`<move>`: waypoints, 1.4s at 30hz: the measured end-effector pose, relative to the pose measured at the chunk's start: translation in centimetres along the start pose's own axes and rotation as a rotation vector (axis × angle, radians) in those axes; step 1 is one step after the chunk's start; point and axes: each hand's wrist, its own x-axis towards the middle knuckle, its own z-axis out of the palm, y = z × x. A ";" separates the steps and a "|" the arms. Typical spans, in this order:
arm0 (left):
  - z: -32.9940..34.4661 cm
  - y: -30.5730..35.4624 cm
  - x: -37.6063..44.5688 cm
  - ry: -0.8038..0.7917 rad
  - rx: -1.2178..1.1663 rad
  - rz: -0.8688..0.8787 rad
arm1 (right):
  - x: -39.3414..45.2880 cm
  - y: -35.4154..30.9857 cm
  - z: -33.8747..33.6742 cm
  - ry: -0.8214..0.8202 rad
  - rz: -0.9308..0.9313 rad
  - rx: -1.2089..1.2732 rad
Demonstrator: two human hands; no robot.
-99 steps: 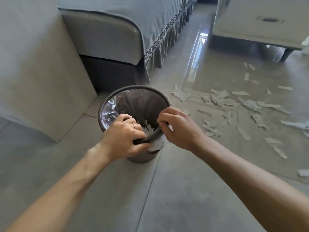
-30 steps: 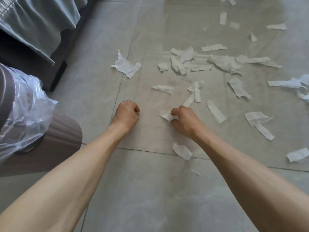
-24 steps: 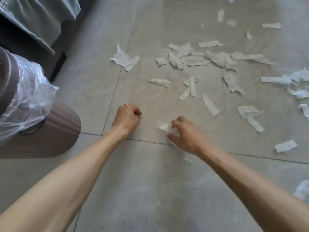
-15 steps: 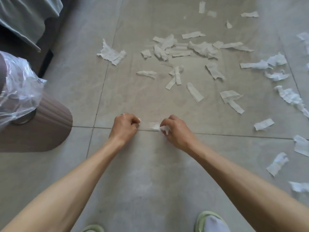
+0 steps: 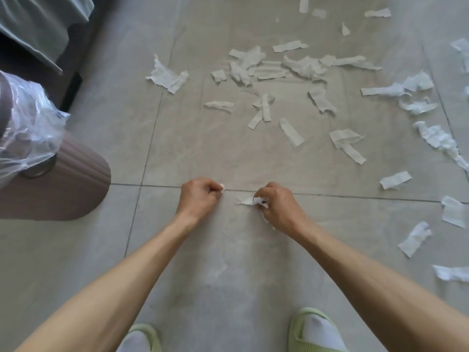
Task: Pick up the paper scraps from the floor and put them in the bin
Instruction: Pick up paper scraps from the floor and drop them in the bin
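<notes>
Low over the grey tiled floor [image 5: 203,148], close to a grout line, both hands are seen reaching down from bare forearms. The right hand [image 5: 280,207] is curled closed around a crumpled paper scrap [image 5: 257,200], whose white end sticks out past the fingertips towards the left hand and lies on or just above the tile. The left hand [image 5: 199,195] is closed into a loose fist, and a tiny white bit [image 5: 222,186] is pinched at its fingertips. The two hands are near each other but apart. Many more loose scraps [image 5: 279,69] are scattered across the floor beyond the hands and along the right side, some overlapping in a cluster, others lying singly; one torn piece [image 5: 166,77] lies apart to the left of the cluster. No writing or label can be read on anything. At the left edge a brown ribbed bin [image 5: 63,179] is seen, well apart from the hands, with a clear plastic liner [image 5: 28,123] bunched over its rim; what is inside it cannot be told from this angle. Behind the bin a piece of furniture draped with a pale grey-green cloth [image 5: 38,24] is partly shown. At the bottom edge two feet in white socks and light green slippers [image 5: 314,331] are visible.
</notes>
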 end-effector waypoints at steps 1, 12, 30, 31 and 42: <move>-0.3 0.2 -0.2 0.000 -0.055 -0.047 | 0.3 -0.5 -0.3 0.035 0.069 0.098; -19.7 5.8 -3.2 0.388 -0.355 0.071 | 5.1 -20.6 -4.6 0.014 -0.149 0.692; -36.2 -4.2 -4.4 0.495 -0.083 -0.105 | 10.3 -42.2 1.8 -0.123 -0.660 0.157; -36.1 -4.1 -4.8 0.491 -0.073 -0.082 | 10.2 -42.0 1.9 -0.077 -0.708 0.152; -28.4 -1.6 -3.6 0.569 0.797 0.190 | 9.8 -31.8 2.5 0.224 -0.725 0.225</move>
